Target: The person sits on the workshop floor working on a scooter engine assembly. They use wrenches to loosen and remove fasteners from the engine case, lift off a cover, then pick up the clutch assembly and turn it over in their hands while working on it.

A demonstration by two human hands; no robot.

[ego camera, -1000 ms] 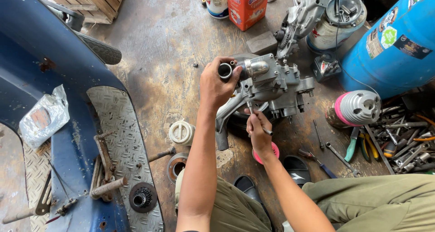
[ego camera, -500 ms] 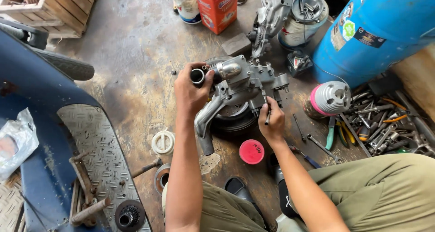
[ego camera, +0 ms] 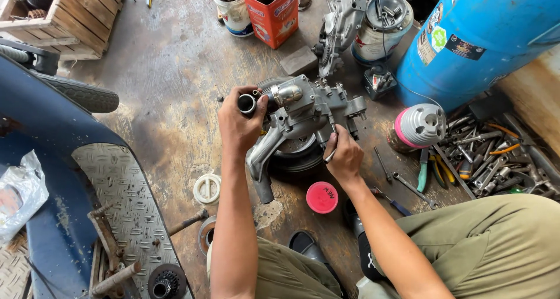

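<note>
A grey metal engine casing [ego camera: 303, 115] rests on a small black tyre [ego camera: 297, 153] on the stained concrete floor. My left hand [ego camera: 238, 121] grips the casing's round tube end at its left side. My right hand [ego camera: 344, 156] holds a thin metal tool [ego camera: 331, 137], its tip set against the casing's front right part. A round pink lid [ego camera: 322, 197] lies on the floor just below my right hand. My knees in olive trousers fill the lower edge.
A blue scooter body [ego camera: 64, 205] with a chequered footplate is at left. Behind stand a blue drum [ego camera: 484, 36], a red box [ego camera: 273, 10], a tin, another engine part [ego camera: 344, 19]. Loose tools [ego camera: 484, 159] and a finned cylinder [ego camera: 420, 127] lie at right. A white ring [ego camera: 207, 188] lies left.
The view has shifted, so everything sits lower and more to the right. My right hand has moved up from near the pink lid to the casing with the tool. My left hand keeps its grip.
</note>
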